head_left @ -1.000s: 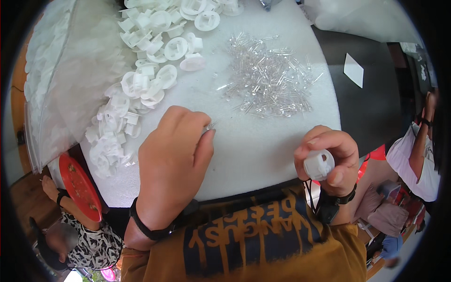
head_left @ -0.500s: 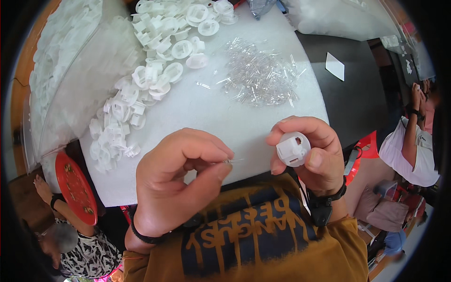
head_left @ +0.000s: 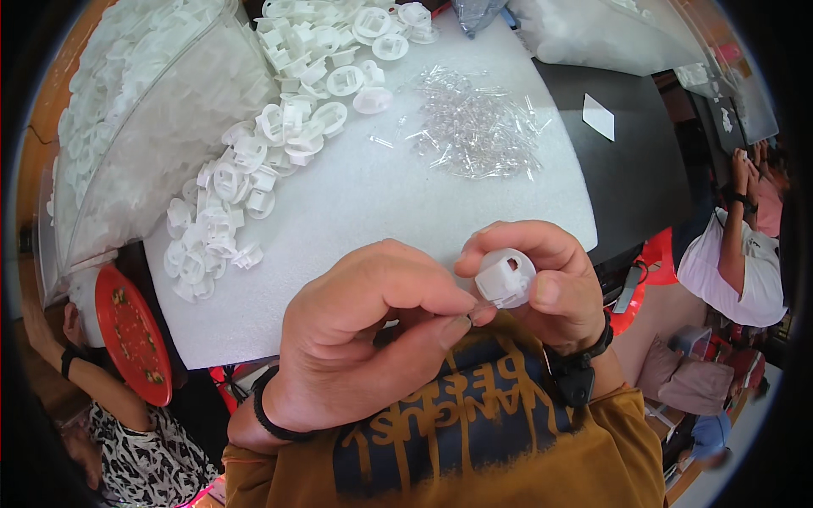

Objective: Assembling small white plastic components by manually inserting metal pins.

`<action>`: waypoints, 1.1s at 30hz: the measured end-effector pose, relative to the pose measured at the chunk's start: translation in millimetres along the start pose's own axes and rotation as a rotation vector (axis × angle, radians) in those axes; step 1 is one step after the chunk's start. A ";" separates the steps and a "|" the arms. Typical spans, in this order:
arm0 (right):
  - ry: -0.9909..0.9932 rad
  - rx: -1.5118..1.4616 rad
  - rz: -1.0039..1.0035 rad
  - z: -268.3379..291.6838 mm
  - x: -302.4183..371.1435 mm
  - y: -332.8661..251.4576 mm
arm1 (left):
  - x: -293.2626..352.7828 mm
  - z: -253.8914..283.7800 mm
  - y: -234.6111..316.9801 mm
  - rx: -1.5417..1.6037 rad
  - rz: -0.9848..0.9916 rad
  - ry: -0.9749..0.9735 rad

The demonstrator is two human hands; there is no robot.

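Note:
My right hand point(head_left: 567, 292) grips a white plastic holder point(head_left: 500, 281) between thumb and fingers. The holder has a round disc base and a boxy middle with a small slot. Between the thumb and forefinger of my left hand point(head_left: 368, 326) is pinched a small clear LED point(head_left: 478, 312) with thin wire leads. Its tip is at the lower left edge of the holder; whether it sits inside cannot be made out. Past my hands, a heap of clear LEDs point(head_left: 478, 127) lies on the white foam sheet point(head_left: 364, 203).
Loose white holders point(head_left: 279, 127) spread along the sheet's left side, beside a large clear bag point(head_left: 161, 144) full of them. A red tray point(head_left: 131, 334) is at far left, near another person's arm point(head_left: 102, 381). A white card point(head_left: 599, 117) lies on the dark table point(head_left: 627, 186).
My left hand has moved right and slightly down, bringing the LED to the holder. My right hand has shifted a little left, tilting the holder.

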State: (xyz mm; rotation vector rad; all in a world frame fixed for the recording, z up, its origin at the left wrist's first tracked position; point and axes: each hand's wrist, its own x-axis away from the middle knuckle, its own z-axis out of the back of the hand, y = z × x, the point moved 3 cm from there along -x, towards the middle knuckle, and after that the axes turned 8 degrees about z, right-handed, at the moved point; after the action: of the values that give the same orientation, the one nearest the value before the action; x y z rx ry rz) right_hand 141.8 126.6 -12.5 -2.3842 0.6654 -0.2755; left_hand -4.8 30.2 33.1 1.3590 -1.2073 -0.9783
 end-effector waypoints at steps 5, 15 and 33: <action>-0.011 -0.037 0.016 -3.0 -0.5 3.3 | 1.6 -1.3 -1.2 -0.007 -0.002 0.008; -0.025 -0.066 0.035 -3.2 -3.2 4.8 | 1.5 -1.9 5.2 -0.243 -0.144 0.082; -0.033 -0.051 0.026 -0.5 -4.7 2.5 | -3.8 -5.3 4.5 -0.461 -0.211 0.161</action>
State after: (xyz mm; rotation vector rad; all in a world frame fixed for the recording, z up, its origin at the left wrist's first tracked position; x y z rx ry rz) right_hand 136.6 127.2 -13.8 -2.4219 0.6951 -0.2105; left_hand -0.9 35.0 38.0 1.1792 -0.6712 -1.1844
